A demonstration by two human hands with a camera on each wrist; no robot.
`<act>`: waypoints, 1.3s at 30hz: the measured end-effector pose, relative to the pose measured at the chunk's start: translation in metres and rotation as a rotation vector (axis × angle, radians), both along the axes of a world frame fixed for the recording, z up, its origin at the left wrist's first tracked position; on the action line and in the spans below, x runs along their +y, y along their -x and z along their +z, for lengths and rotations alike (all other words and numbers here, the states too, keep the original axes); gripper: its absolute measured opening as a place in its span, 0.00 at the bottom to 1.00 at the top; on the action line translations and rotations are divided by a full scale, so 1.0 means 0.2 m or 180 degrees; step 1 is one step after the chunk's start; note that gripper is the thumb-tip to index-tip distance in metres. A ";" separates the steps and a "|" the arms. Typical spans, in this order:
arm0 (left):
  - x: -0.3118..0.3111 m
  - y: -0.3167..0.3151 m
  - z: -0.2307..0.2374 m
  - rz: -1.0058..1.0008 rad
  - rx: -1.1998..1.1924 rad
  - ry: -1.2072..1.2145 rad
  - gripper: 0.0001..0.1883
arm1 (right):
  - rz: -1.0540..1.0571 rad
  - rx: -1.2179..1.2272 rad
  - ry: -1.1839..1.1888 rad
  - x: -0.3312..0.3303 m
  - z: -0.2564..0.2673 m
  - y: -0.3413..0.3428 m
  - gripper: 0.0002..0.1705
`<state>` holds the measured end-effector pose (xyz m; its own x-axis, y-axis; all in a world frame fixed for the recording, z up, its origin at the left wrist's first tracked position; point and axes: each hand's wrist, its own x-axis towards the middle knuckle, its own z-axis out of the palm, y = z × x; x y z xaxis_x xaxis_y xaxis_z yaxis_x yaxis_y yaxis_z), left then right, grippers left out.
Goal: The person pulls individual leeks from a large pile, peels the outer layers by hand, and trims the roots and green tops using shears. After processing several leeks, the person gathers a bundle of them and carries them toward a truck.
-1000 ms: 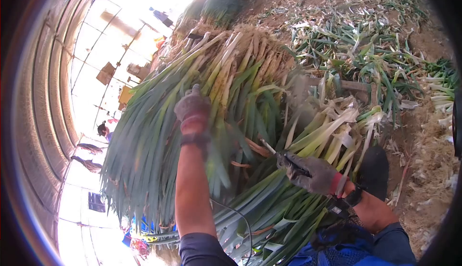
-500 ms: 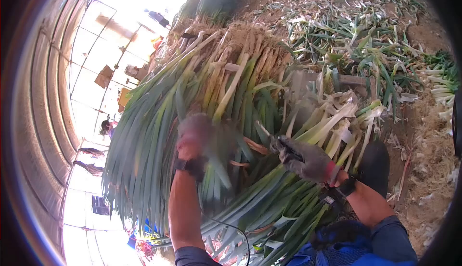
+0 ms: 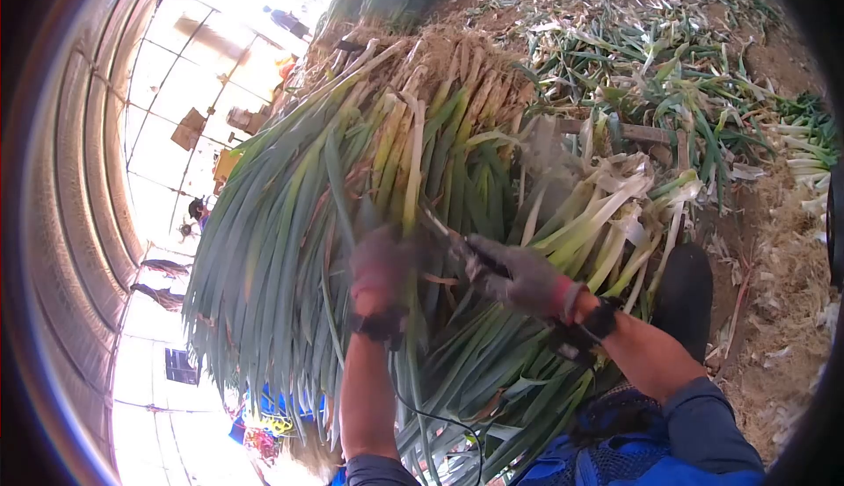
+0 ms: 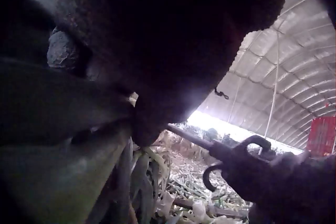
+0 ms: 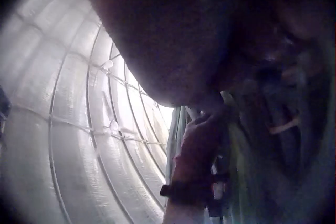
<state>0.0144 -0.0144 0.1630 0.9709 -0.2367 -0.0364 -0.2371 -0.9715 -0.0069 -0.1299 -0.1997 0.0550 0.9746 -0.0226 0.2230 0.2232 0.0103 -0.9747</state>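
My gloved left hand (image 3: 382, 264), blurred in the head view, grips a long leek (image 3: 413, 165); its pale stalk rises beyond the hand and its leaves hang toward me. Broad leek leaves also cross beside the dark glove (image 4: 173, 40) in the left wrist view. In my gloved right hand (image 3: 526, 284) is a black air blow gun (image 4: 239, 158) with a thin metal nozzle. Its tip sits close to the leek, just right of the left hand. A large heap of untrimmed leeks (image 3: 281, 205) lies under and beyond the left hand.
Paler, cleaned-looking leeks (image 3: 607, 222) lie to the right, by a dark boot or knee (image 3: 686, 297). Leaf scraps (image 3: 633, 73) cover the soil behind. A black hose (image 3: 448, 420) loops near my lap. The ribbed tunnel wall (image 3: 75, 196) stands left, with a distant person (image 3: 198, 211).
My left hand has come back from the heap toward me, drawing a leek with it. The right hand has moved left with the blow gun, bringing its nozzle near the stalk.
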 end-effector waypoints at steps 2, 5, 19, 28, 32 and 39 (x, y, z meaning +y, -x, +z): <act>0.02 0.01 -0.01 0.0029 -0.0032 0.0080 0.26 | -0.0215 -0.0190 0.0069 -0.03 0.01 -0.09 0.28; -0.01 0.04 0.02 0.0053 -0.0019 0.0175 0.26 | -0.0439 -0.0004 0.0316 -0.10 0.04 -0.27 0.30; -0.03 0.08 0.01 -0.0049 -0.0012 0.0290 0.24 | -0.0933 0.0100 0.0760 -0.21 0.06 -0.60 0.32; -0.03 0.14 -0.06 -0.0348 0.0235 0.0934 0.31 | 0.0089 0.0182 0.0591 -0.15 0.01 0.16 0.29; -0.02 0.25 -0.22 -0.0492 0.0673 0.1510 0.33 | -0.0488 0.0149 0.0695 -0.21 -0.08 0.26 0.33; -0.22 0.41 -0.46 -0.0526 0.0471 -0.0084 0.20 | -0.0736 0.0965 0.1407 -0.41 -0.13 0.23 0.37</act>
<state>-0.0680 -0.0581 0.0713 0.9026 -0.3892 -0.1839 -0.3934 -0.9193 0.0150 -0.1758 -0.2810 0.0292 0.9771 -0.2107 -0.0284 -0.1183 -0.4278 -0.8961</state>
